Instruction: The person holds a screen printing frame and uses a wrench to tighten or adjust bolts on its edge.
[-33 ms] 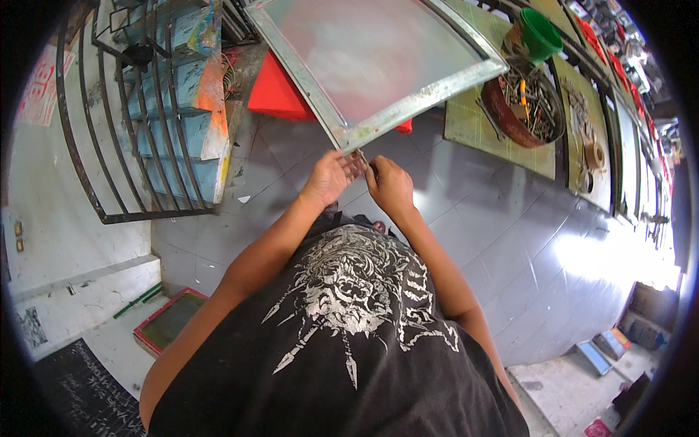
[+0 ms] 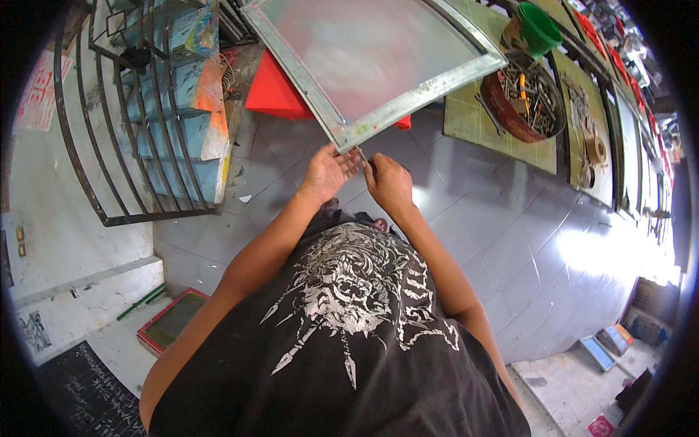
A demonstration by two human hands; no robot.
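A screen-printing frame [image 2: 429, 92] with a pale, pinkish mesh juts toward me, and its near corner lies just beyond my hands. My left hand [image 2: 325, 176] is palm up by that corner. Its fingers are stretched out and apart, with the tips partly under the frame's edge. To its right, my right hand [image 2: 391, 183] is closed, thumb and finger pinching a thin metal tool [image 2: 362, 154] that reaches up to the corner. Most of this tool is hidden by the fingers, so its exact kind does not show. Below the frame, a red board or cloth [image 2: 275, 91] sticks out.
A rusty round pan [image 2: 502, 109] full of metal hardware stands on a greenish board at right, beside a green bucket [image 2: 539, 30]. Tape rolls [image 2: 595, 150] lie farther right. At left is a black metal rack [image 2: 162, 217]. A red-edged frame [image 2: 149, 336] rests lower left.
My left hand has shifted slightly left, its fingers a little more spread below the frame's corner. My right hand stays nearly where it was, still pinching the thin tool.
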